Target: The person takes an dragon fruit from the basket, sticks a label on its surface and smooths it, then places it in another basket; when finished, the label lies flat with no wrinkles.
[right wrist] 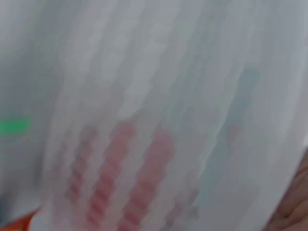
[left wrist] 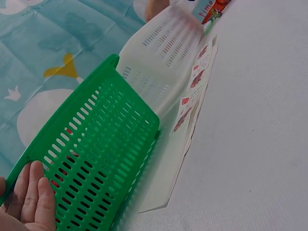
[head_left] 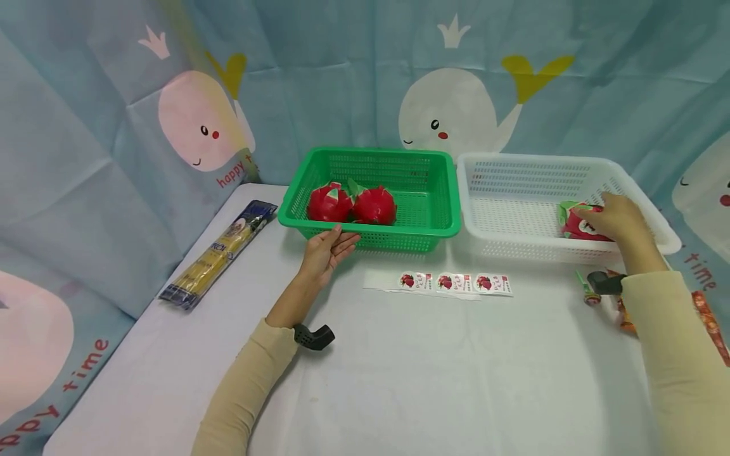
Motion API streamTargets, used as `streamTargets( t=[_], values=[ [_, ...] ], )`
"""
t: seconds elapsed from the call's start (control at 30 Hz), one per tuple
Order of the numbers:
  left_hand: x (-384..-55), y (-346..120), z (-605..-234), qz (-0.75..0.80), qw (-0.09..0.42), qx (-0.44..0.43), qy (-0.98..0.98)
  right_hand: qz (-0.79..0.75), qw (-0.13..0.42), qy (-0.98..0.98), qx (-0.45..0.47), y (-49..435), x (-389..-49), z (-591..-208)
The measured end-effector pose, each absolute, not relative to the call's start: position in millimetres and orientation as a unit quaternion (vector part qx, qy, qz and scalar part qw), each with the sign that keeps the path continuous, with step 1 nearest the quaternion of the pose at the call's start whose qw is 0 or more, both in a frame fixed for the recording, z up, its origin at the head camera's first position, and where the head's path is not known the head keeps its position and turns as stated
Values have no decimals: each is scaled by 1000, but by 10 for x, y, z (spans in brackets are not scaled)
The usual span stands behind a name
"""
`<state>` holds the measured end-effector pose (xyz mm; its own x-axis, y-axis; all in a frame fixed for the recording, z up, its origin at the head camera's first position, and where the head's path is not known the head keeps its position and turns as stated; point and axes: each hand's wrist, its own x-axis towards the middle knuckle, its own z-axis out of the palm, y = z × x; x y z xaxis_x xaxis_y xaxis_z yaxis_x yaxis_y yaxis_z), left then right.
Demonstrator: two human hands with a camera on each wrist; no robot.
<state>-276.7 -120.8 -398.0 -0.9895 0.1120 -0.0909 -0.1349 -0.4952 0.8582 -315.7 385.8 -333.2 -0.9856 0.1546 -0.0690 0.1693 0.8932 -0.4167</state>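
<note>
My left hand (head_left: 322,254) is at the front rim of a green basket (head_left: 424,233); in the left wrist view its fingers (left wrist: 37,190) lie under the rim against the slotted wall. Two red dragon fruits (head_left: 329,202) with green leaf tips sit inside this basket. At the right end of a white basket (head_left: 516,239), my right hand (head_left: 620,218) holds another dragon fruit (head_left: 576,229), which bears a round sticker. The right wrist view is blurred; red shows through the white basket's slots, and part of the right hand (right wrist: 292,202) appears at the edge.
A backing strip with several dragon fruit stickers (head_left: 450,282) lies before the baskets. A pack of yellow noodles or pasta (head_left: 219,253) lies at the left. A lollipop (head_left: 591,296) and an orange packet (head_left: 627,316) are partly behind the right forearm. A whale-print curtain (head_left: 342,95) hangs behind.
</note>
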Motion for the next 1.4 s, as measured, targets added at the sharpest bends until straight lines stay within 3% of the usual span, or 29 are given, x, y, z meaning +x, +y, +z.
streamTargets(
  t=[0.4,0.57,0.97,1.23,1.4],
  values=[
    [-2759,-1229,-3948,867,77,-18,493,-279,-80,956,-38,2490,-3300,-3181],
    [-2754,-1259,-3925,862,86,-20,500,-300,-97,946,-76,1913,-3376,-3193],
    [-2776,-1480,-3866,864,82,-59,493,-317,-5,936,-150,954,-3519,-3329],
    [-2789,-1552,-3884,859,65,-67,504,-330,120,927,-133,606,-3646,-3427],
    [-2794,-1555,-3901,855,50,-59,512,-334,117,925,-138,475,-3729,-3515]
  ],
)
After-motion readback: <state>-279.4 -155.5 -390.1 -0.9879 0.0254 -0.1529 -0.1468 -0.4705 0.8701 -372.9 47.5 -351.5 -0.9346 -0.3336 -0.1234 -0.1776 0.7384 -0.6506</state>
